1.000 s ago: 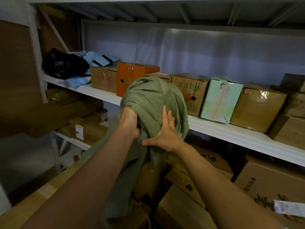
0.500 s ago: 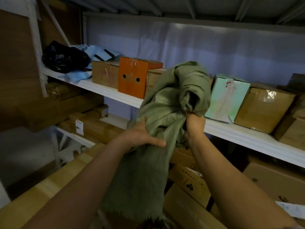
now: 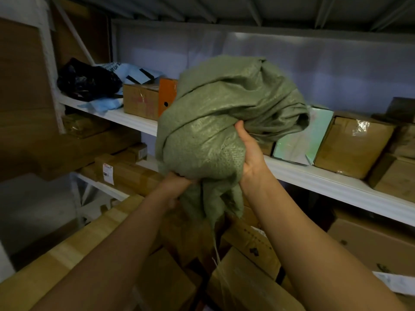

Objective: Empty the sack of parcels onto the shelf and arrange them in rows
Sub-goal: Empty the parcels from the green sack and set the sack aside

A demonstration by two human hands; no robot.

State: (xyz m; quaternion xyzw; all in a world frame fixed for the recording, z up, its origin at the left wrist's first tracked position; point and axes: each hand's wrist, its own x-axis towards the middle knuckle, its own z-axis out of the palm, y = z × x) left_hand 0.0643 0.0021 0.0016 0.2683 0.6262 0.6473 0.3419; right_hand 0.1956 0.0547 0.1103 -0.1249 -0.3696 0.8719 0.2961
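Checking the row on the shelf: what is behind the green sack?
An orange box edge shows left of the green sack, a pale green box right; anything between is covered.

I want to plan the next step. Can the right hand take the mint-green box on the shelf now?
Probably not yet. The right hand grips the bunched green sack, and the sack hangs in front of the mint-green box on the shelf, covering its left part.

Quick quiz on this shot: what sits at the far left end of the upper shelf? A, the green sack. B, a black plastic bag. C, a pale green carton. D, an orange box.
B: the black plastic bag lies at the left end of the upper shelf, left of every box.
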